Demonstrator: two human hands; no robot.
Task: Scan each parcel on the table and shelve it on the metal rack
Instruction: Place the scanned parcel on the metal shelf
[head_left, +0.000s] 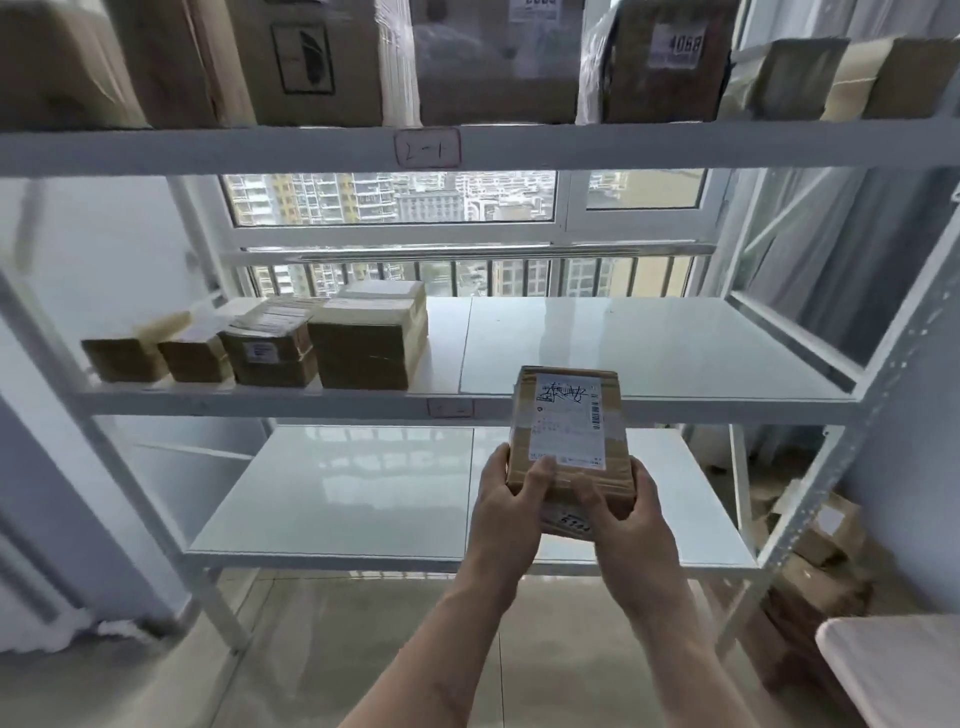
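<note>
A small brown cardboard parcel (569, 415) with a white shipping label on top is held out in front of the white metal rack (260, 402). My left hand (506, 506) grips its near left corner, thumb on top. My right hand (631, 519) grips its near right corner. The parcel hovers at the front edge of the middle shelf (649, 348), right of centre, above the lower shelf (363, 493). Several parcels (260, 348) stand in a row on the left part of the middle shelf.
The top shelf (208, 150) carries large cardboard boxes (311, 57), one marked 4068. A window with bars lies behind the rack. Loose boxes (826, 540) lie on the floor at the right. A white table corner (893, 670) shows at the bottom right.
</note>
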